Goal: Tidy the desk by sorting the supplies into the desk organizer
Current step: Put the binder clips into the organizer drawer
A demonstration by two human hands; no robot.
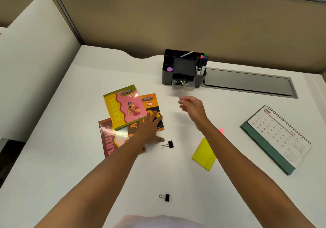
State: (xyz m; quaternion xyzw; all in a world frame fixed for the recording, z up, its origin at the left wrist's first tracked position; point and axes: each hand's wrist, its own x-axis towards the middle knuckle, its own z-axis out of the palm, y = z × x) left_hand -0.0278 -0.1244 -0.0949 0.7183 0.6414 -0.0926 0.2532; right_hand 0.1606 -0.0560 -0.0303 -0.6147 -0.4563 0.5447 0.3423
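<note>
Head view: right hand (191,107) hovering empty, fingers apart, before organizer drawer (183,85), left hand (150,129) lying flat on notebooks (127,108); likely next, pinching nearest binder clip (167,144)

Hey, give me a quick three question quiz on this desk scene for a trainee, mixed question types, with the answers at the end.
1. True or false: the organizer drawer is open.
2. How many binder clips lie loose on the desk?
3. The left hand rests on: A) calendar B) notebooks C) yellow sticky pad.

Key:
1. True; clips show inside.
2. Two: one by the left hand, one nearer the person.
3. B, the notebooks. The right hand hangs empty.
</note>
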